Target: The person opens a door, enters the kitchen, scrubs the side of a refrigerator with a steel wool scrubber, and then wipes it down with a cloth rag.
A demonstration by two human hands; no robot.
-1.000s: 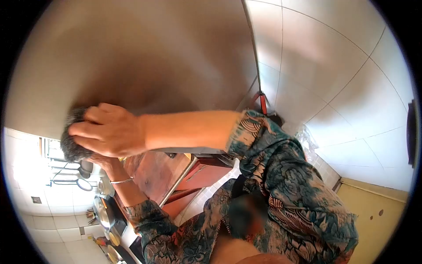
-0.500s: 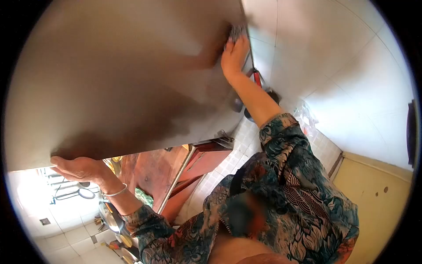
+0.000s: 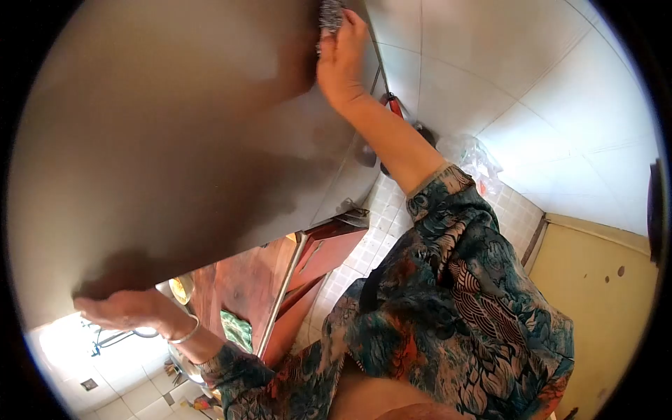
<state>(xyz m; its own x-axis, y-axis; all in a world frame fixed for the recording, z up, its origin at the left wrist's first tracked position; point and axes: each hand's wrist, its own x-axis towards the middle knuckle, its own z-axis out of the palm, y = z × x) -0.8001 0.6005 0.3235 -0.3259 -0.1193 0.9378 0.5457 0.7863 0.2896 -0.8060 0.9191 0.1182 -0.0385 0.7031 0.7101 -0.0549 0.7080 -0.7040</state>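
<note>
A large grey-brown panel (image 3: 175,133) fills the upper left of the head view. My right hand (image 3: 342,63) is closed around a dark grey, wiry scouring pad (image 3: 331,15) and presses it to the panel's surface close to its right edge, near the top of the view. At the lower left corner my left hand (image 3: 129,310), with a silvery bangle at the wrist, holds the panel's bottom edge; part of its fingers is hard to make out. Dark shadows of both hands fall on the panel.
Below the panel is a reddish-brown wooden worktop (image 3: 241,280) with a green patterned cloth (image 3: 236,330) and a yellowish dish (image 3: 180,290). A red-handled tool (image 3: 395,106) and a plastic bag (image 3: 477,164) are by the white tiled wall (image 3: 518,63). A yellow door (image 3: 595,280) stands at right.
My right hand has swept the pad from the panel's lower left corner to its right edge, then slightly up and left. My left hand, earlier beside the pad, remains at the bottom edge.
</note>
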